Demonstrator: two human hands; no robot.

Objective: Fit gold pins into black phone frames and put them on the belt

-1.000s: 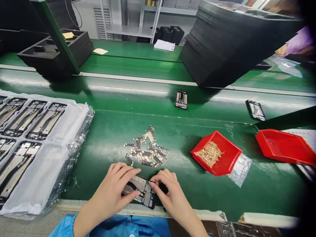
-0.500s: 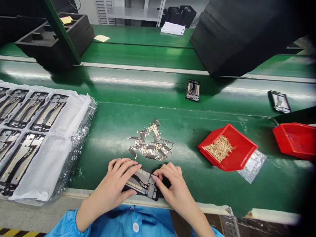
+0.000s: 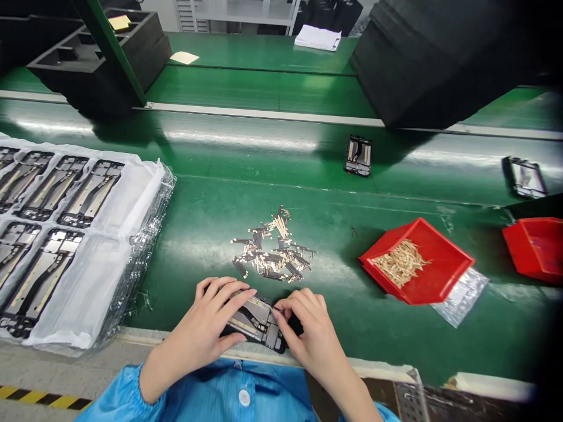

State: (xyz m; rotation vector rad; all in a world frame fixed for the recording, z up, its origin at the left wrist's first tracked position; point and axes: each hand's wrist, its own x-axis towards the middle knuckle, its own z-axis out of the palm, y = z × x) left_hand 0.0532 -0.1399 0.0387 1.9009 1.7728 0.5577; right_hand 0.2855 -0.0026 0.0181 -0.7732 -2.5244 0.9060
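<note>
A phone mid-frame [image 3: 251, 317] with its inner parts exposed lies tilted at the near edge of the green worktop. My left hand [image 3: 212, 319] is closed round its left end, thumb on the near side and fingers over the far side. At its right end, my right hand [image 3: 303, 325] has thumb and forefinger pinched together by the far corner; whatever is between the fingertips is too small to make out. Just beyond both hands lies a loose pile of small black and gold strips [image 3: 275, 258].
On the left, a white plastic tray [image 3: 105, 261] holds several phone frames. A red bin [image 3: 444, 264] of small gold pieces stands at right on a clear bag [image 3: 466, 296], near another red bin [image 3: 534, 249]. Two phone units [image 3: 358, 155] lie further back, beneath black foam blocks [image 3: 435, 64].
My view has shifted slightly, and the two phone units at the back sit a little further right relative to the red bins. Both hands keep nearly the same pose on the phone mid-frame.
</note>
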